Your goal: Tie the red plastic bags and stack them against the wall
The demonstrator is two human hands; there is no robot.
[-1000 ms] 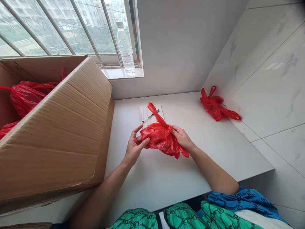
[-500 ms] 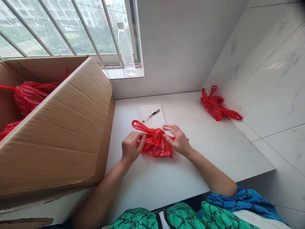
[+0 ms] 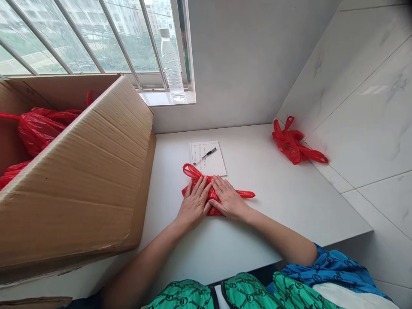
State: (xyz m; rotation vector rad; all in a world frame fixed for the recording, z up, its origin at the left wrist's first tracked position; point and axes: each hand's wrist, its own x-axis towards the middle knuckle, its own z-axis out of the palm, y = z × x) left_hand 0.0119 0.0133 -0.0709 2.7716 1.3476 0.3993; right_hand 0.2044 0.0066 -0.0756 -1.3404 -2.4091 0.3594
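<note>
A crumpled red plastic bag [image 3: 193,172] lies on the white table [image 3: 264,206] in front of me. Both my hands press flat on top of it, side by side. My left hand [image 3: 194,203] covers its left part with fingers stretched out. My right hand [image 3: 227,198] covers its right part, fingers also flat and spread. One bag handle sticks out to the upper left, the other to the right beyond my right hand.
A large cardboard box [image 3: 80,171] holding more red bags [image 3: 38,126] stands at the left. A sheet of paper [image 3: 210,161] with a pen [image 3: 206,156] lies behind the bag. Another red bag [image 3: 294,143] sits by the tiled right wall. A water bottle [image 3: 172,64] stands on the windowsill.
The bag was held up between both hands, then lowered to the table. Now both hands lie flat on it, pressing it down.
</note>
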